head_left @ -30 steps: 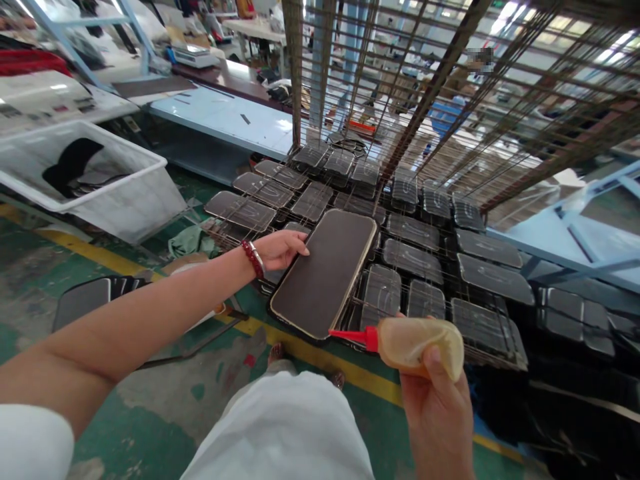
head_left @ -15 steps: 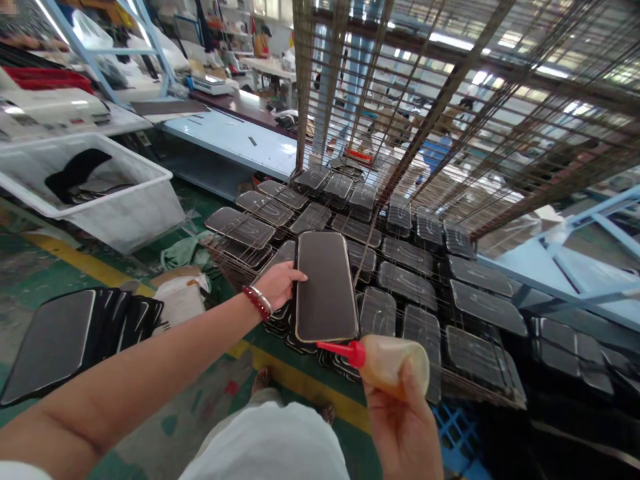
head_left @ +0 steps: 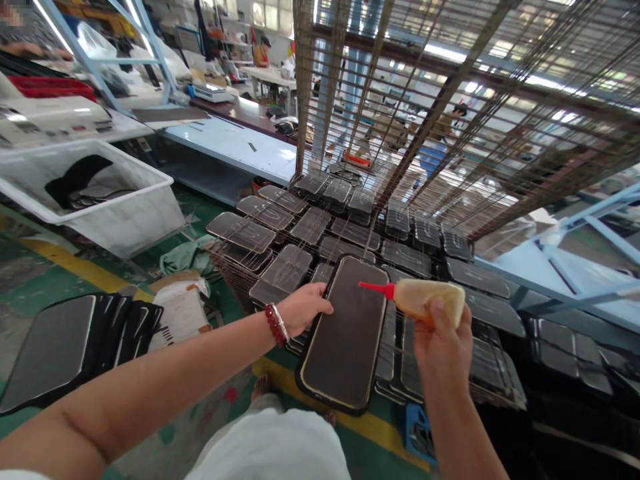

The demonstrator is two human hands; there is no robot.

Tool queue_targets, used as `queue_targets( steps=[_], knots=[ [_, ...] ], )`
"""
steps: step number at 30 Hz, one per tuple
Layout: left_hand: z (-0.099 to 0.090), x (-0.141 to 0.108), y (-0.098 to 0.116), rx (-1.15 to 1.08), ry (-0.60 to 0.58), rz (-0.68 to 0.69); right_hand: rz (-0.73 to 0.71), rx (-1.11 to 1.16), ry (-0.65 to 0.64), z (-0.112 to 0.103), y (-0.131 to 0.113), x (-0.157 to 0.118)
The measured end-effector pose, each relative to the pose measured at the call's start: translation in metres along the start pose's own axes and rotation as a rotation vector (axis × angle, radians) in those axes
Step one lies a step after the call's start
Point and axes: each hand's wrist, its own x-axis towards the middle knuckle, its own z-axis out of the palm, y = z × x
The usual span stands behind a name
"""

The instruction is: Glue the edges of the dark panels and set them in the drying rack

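Observation:
My left hand (head_left: 305, 310) grips the left edge of a dark rounded rectangular panel (head_left: 345, 333), thumb on its face. A pale line runs around the panel near its black border. In my right hand (head_left: 445, 340) is a squeeze bottle (head_left: 425, 298) of yellowish liquid with a red nozzle, fingers closed around its body. The bottle lies sideways, its tip over the upper right part of the panel. Whether the tip touches the surface I cannot tell. Behind and below, similar panels (head_left: 240, 231) lie in rows on a wire rack.
A wire mesh rack frame (head_left: 440, 100) rises over the panels. More panels (head_left: 50, 340) stand stacked on the floor at left, near a white bin (head_left: 130, 220) holding black pieces. A blue-topped table (head_left: 235, 143) stands beyond. People work in the background.
The panel has come closer and lower, tilting to the right, with my left hand still on it. My right hand has raised the bottle up and to the right, its tip now over the panel.

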Motion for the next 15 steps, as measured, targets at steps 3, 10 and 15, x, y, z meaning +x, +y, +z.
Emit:
queue_targets(
  steps=[3, 10, 15],
  knots=[
    [0.000, 0.003, 0.001, 0.012, 0.003, -0.014, -0.016, -0.027, -0.037, 0.001, 0.002, -0.011],
    [-0.010, 0.008, 0.012, 0.023, 0.024, -0.005, 0.239, -0.143, -0.378, -0.030, -0.018, -0.036],
    [-0.010, 0.003, 0.019, 0.019, -0.032, -0.036, -0.043, -0.132, -0.185, -0.028, -0.026, -0.012]
  ],
)
